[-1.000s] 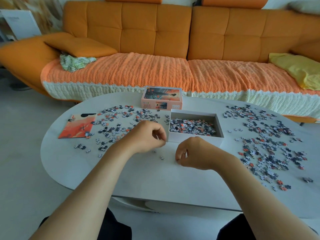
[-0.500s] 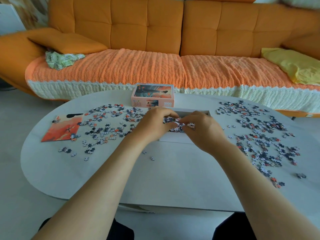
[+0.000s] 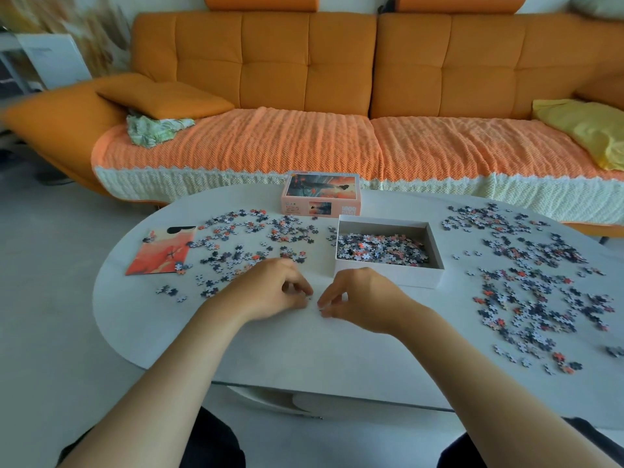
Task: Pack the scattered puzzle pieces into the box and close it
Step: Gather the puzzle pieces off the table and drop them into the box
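One wide-angle camera, worn on the head, looks forward and down across a table (image 3: 304,349) toward a sofa (image 3: 304,79). The left hand (image 3: 270,292) and right hand (image 3: 364,298) sit close below it.

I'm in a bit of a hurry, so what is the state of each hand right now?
Left hand: curled; contents cannot be told.
Right hand: curled in a pinch; contents cannot be told.

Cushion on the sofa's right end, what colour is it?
The cushion is yellow; the head view shows it.

L hand (image 3: 270,293), R hand (image 3: 366,298) curled on table (image 3: 304,349) by open box (image 3: 385,275) w/ pieces (image 3: 381,248).
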{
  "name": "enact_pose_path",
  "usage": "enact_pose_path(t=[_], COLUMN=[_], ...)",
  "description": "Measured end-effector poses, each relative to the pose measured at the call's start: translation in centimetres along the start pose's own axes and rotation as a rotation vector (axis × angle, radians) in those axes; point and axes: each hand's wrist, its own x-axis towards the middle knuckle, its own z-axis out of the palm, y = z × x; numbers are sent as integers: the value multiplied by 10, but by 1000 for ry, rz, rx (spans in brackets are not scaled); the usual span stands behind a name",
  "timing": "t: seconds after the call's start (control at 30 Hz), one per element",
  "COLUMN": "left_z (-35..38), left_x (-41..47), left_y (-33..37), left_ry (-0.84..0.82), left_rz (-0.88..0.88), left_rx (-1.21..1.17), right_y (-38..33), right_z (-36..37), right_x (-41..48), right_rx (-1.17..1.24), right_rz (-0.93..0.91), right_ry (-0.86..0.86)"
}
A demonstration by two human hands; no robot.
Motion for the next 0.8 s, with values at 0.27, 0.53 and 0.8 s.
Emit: enact_pose_path(t=[0.27, 0.53, 0.8], left_z=[-1, 2, 33], left_x=[-2, 31, 74], left_y=[4, 37, 58], left_ry=[27, 371, 515], left_rz=[-33, 4, 42], left_rx=[-24, -297, -129], right_y=[2, 40, 66], right_z=[-4, -45, -37], right_x=[2, 2, -2], right_rx=[66, 123, -62], right_rz=[20, 227, 101], right_ry=[53, 600, 453])
